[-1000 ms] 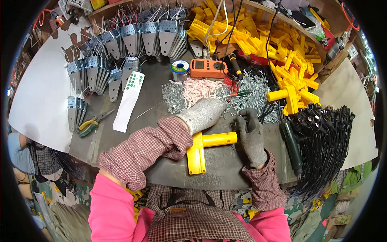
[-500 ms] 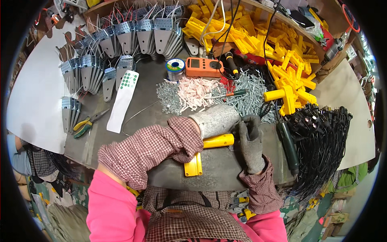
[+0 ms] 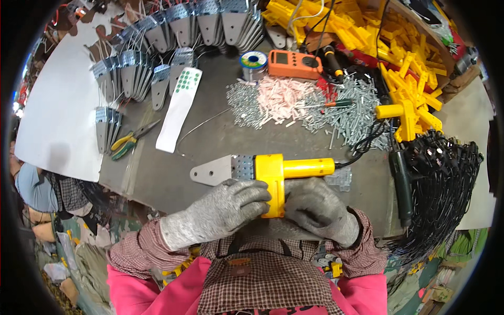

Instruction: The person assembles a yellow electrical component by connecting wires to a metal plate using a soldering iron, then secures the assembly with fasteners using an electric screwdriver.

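Note:
A yellow pipe welding iron [image 3: 271, 173] lies across the near middle of the bench. Its grey metal plate [image 3: 212, 170] points left, its round yellow handle [image 3: 308, 167] points right, and a black cord leaves the handle's end. My left hand [image 3: 215, 214], in a grey knit glove, is closed on the near left side of the yellow housing. My right hand [image 3: 319, 210], in a darker, stained glove, has its fingers curled together just right of the housing, below the handle. Whatever those fingers may hold is hidden. Small clear plastic pieces [image 3: 339, 179] lie right of it.
Piles of screws [image 3: 357, 113], pale pink sleeves [image 3: 283, 100] and nuts [image 3: 242, 105] lie beyond. A screwdriver [image 3: 341, 103], solder spool [image 3: 253, 65] and orange multimeter [image 3: 295, 64] are there. Pliers [image 3: 131, 140] and a white strip [image 3: 178, 113] lie left; black cords [image 3: 436, 194] and yellow housings [image 3: 407, 110] right.
My left hand has come back from beside the right hand to the housing, uncovering the metal plate. My right hand has lowered beside the housing. The whole view has shifted.

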Demonstrator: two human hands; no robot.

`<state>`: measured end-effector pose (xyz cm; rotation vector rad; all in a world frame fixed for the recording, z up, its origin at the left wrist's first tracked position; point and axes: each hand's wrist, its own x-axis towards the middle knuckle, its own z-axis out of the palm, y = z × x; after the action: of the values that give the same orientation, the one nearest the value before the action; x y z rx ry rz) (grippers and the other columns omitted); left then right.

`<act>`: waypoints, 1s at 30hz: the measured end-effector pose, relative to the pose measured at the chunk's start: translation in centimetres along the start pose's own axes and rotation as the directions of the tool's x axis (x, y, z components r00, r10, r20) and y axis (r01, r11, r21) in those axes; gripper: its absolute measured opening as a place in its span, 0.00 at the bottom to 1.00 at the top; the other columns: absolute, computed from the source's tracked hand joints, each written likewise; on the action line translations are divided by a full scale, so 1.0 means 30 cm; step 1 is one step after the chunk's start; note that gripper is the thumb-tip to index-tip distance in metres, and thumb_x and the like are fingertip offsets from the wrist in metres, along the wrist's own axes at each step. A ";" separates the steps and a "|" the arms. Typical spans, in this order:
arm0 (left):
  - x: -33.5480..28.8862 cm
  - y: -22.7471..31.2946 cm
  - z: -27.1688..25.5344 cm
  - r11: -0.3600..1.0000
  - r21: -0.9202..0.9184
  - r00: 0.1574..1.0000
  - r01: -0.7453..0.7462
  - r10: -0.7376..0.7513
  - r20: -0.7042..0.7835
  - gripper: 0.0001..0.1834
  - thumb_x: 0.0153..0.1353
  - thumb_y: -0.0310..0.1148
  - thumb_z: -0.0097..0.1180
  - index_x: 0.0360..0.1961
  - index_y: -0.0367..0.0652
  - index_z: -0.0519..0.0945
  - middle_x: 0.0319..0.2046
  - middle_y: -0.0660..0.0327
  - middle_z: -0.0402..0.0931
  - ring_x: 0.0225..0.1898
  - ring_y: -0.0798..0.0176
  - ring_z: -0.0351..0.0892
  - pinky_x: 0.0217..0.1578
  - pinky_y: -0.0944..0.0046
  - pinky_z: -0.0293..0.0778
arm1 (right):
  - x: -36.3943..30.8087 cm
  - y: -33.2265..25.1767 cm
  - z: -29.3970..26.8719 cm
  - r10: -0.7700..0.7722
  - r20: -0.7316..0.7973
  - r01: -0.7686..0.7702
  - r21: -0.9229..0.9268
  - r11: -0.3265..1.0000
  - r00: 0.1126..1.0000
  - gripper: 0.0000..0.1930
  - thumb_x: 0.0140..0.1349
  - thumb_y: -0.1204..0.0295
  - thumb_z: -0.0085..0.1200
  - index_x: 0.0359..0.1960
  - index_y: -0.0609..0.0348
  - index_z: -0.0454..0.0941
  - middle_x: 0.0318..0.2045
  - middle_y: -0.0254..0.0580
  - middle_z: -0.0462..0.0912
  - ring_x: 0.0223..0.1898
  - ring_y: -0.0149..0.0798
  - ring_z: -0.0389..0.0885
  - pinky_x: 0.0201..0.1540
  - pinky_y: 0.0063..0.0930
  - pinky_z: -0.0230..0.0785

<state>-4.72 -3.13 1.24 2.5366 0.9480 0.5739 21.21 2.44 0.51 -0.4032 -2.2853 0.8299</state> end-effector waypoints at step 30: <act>0.611 -0.340 0.130 0.913 -0.129 0.912 0.387 -0.399 -0.095 0.14 0.58 0.33 0.59 0.42 0.35 0.80 0.39 0.42 0.81 0.43 0.39 0.80 0.45 0.48 0.75 | 0.160 0.355 -0.182 0.476 -0.186 -0.485 -0.592 0.644 0.860 0.14 0.56 0.76 0.56 0.44 0.62 0.75 0.36 0.57 0.80 0.41 0.59 0.81 0.45 0.46 0.75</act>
<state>4.46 15.78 -2.45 2.1483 1.3883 0.6356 22.02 15.22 -1.01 -1.3705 -2.4242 0.2479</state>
